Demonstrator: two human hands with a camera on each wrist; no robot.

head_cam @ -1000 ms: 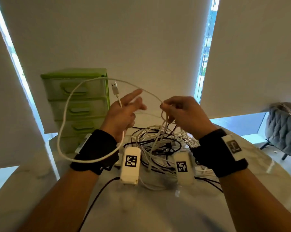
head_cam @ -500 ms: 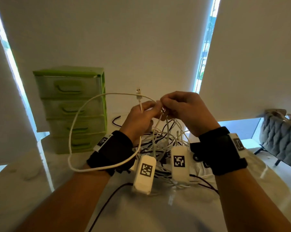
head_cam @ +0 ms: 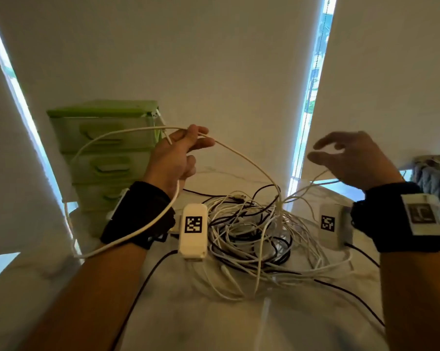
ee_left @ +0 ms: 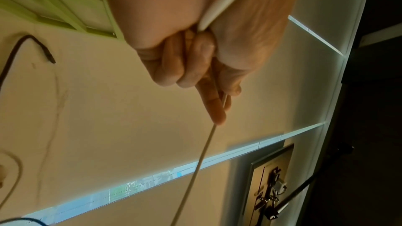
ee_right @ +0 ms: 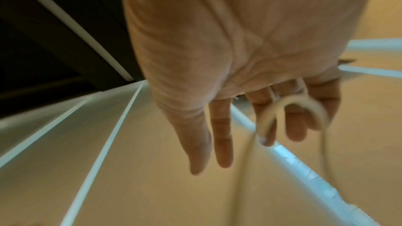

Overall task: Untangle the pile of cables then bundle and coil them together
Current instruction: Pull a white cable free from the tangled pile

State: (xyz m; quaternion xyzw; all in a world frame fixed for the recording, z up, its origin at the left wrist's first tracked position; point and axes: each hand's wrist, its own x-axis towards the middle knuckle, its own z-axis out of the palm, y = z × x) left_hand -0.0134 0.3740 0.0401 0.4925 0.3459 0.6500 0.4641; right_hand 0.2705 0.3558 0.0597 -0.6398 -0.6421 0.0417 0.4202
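Green drawer unit (head_cam: 105, 153) at 10 o'clock on the desk (head_cam: 213, 325). Four drawers visible, all closed, fronts translucent; contents cannot be made out.

Left hand (head_cam: 173, 158), about 11 o'clock from the pile: thumb and fingers pinch a white cable (head_cam: 244, 158). One part loops out toward 9 o'clock and passes back under the wrist; the plug end sticks up beside the knuckles. The left wrist view confirms the cable clamped between curled fingers (ee_left: 189, 68) and running on out past the index fingertip.

Cable pile (head_cam: 251, 236), centre of the desk: white and black leads, heavily crossed. The held cable arcs down into its middle.

Right hand (head_cam: 353, 160), at 2 o'clock: fingers spread and relaxed. A thin white strand (ee_right: 304, 104) hangs looped over two of them, not gripped.

Judgement: step is freeing one white cable.
- Keep the left pinch firm.
- Let the right hand find the crossing and lift strands off it.
- Draw slowly; a hard pull would likely tighten the knot.
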